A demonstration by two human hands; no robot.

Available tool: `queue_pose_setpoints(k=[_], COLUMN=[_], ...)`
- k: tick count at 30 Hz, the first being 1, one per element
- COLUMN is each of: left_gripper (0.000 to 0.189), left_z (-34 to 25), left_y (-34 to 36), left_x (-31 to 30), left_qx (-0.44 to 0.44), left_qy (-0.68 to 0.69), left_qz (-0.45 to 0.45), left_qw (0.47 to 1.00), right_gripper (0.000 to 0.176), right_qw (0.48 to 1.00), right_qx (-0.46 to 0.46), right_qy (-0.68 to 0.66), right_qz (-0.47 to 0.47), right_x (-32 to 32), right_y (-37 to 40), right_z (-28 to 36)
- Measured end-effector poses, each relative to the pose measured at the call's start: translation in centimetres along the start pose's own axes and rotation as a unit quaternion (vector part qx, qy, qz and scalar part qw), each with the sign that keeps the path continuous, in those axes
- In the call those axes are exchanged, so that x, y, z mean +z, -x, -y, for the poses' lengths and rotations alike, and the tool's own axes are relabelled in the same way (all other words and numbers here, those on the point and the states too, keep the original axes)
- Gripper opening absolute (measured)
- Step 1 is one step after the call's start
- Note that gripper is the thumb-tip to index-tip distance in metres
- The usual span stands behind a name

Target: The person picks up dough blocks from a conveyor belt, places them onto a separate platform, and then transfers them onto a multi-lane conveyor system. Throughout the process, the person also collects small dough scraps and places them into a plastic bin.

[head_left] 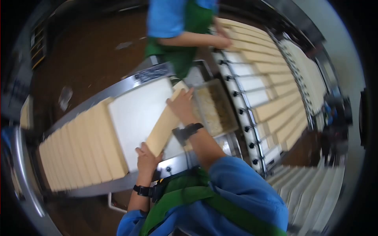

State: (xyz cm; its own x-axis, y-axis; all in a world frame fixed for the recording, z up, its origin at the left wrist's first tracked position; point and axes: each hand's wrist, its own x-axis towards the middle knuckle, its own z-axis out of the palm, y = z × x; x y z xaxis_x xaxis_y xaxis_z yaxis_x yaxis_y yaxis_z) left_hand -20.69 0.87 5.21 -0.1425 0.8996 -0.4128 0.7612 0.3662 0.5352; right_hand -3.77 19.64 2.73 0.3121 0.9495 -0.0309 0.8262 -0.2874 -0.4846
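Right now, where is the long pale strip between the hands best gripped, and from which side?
Probably at both narrow ends: left hand from the near side, right hand from the right onto the far end. The pale strip is long and slim and slants away over the white surface.

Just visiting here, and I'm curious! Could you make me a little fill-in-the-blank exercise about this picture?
1. The near end of the pale slab is in the camera wearer's ____ hand.
2. The board under that slab is coloured ____.
3. The row of slabs at the far end of this table lies to the wearer's ____.
4. The co-worker opposite wears an apron coloured ____.

Missing words: left; white; left; green.
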Motion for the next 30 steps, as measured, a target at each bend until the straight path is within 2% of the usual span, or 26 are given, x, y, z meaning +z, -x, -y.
queue_pose_setpoints(k=[1,4,7,10,13,16,19,22,23,24,26,30], left_gripper=[0.087,0.079,0.074,0.076,0.075,0.073,0.066,0.058,0.057,0.056,0.053,0.053], left_z=[-1.0,-4.4,-9.5,-16.3,-22.9,-27.8,-31.7,-33.6,-33.8,-34.2,-34.7,-34.6], left_y=[-0.2,-0.6,-1.6,-1.9,-2.7,-4.7,-7.4,-10.5,-11.2,-11.7,-12.4,-12.9], left_x=[0.7,2.5,3.9,4.9,5.7,6.9,7.9,8.7,8.9,9.0,9.2,10.8], left_qx=[0.006,0.132,0.200,0.281,0.341,0.401,0.444,0.465,0.455,0.443,0.419,0.397], left_qy=[0.014,0.029,0.098,0.078,0.121,0.149,0.142,0.110,0.149,0.188,0.215,0.219], left_qz=[-0.016,-0.133,-0.150,-0.175,-0.172,-0.161,-0.152,-0.119,-0.071,-0.024,0.050,0.047], left_qw=[1.000,0.982,0.963,0.941,0.916,0.889,0.872,0.870,0.875,0.876,0.881,0.890], right_gripper=[0.084,0.079,0.076,0.076,0.079,0.080,0.081,0.070,0.069,0.064,0.062,0.058], right_qw=[0.999,0.981,0.954,0.940,0.931,0.916,0.918,0.968,0.976,0.975,0.975,0.975], right_qx=[0.035,0.091,0.095,0.103,0.170,0.216,0.250,0.231,0.217,0.217,0.217,0.208], right_qy=[-0.017,-0.162,-0.230,-0.237,-0.248,-0.251,-0.240,-0.062,-0.004,0.027,0.048,0.059], right_qz=[-0.015,-0.061,-0.167,-0.221,-0.205,-0.226,-0.193,-0.072,-0.028,-0.049,-0.025,0.053], right_x=[-1.0,-5.0,-11.8,-16.5,-21.8,-23.3,-25.4,-26.6,-26.5,-26.6,-27.3,-27.4], right_y=[0.0,-0.8,-1.2,-4.2,-7.8,-12.6,-16.0,-18.3,-19.2,-19.8,-21.4,-23.5], right_z=[-1.6,-7.1,-11.0,-16.5,-20.3,-24.6,-27.3,-31.3,-32.7,-33.4,-34.9,-36.7])
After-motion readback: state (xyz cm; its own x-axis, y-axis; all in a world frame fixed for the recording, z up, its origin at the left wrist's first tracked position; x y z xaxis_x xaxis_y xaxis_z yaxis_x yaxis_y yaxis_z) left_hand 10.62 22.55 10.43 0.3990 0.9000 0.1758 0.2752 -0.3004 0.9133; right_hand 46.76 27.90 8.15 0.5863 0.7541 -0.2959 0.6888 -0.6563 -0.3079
